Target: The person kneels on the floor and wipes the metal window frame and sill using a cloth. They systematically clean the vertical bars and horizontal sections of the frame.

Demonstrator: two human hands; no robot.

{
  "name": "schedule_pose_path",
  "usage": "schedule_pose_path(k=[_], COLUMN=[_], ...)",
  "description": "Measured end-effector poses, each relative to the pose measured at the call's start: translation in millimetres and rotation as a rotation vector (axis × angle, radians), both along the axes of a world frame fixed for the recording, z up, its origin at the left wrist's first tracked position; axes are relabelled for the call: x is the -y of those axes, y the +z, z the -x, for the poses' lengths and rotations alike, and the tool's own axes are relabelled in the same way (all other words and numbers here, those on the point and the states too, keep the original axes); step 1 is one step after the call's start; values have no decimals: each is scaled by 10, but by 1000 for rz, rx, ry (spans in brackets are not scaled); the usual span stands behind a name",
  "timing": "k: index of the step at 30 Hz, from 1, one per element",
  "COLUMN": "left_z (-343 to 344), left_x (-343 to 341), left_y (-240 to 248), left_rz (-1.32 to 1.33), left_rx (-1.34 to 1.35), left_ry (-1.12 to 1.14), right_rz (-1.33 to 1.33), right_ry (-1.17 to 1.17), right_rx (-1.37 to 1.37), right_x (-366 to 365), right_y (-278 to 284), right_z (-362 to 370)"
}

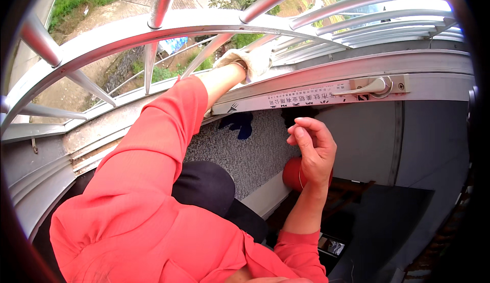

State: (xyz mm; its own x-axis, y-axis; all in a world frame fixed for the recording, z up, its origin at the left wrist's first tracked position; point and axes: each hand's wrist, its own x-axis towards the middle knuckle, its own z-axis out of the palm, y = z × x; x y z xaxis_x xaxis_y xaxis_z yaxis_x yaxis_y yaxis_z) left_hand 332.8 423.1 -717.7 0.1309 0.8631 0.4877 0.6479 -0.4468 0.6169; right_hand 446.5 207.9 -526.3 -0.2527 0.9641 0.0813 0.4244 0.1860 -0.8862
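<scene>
My left arm, in a red sleeve, stretches over the window frame (87, 145) toward the foot of the metal bars. A pale cloth (260, 61) lies bunched over my left hand (239, 69) at the outer sill and hides its fingers. My right hand (317, 150) is raised inside, below the sash (434, 86) with its white handle (375, 86). Its fingers are curled in toward the thumb, and nothing shows between them. Just under that wrist is a red round container (293, 174), partly hidden by the hand.
Curved silvery bars (204, 21) arch outside the window, with ground and greenery far below. Inside, a grey speckled surface (265, 150) bears a dark blue patch (239, 124). My dark-clad knee (204, 183) is close to it. Grey panels (362, 135) stand at the right.
</scene>
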Motion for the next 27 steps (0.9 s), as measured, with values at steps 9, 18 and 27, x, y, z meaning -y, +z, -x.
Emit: schedule_pose_path(k=[9, 18, 27], left_z=[101, -134, 613], left_x=[307, 104, 964], left_y=[1021, 952, 733], left_rz=[-450, -400, -485], left_rx=[149, -423, -48], left_ry=[-255, 177, -64], right_rz=[53, 77, 68], right_ry=[-37, -53, -107], right_rx=[-5, -3, -15], right_x=[86, 172, 448], right_y=[-100, -70, -164], right_z=[-126, -214, -548])
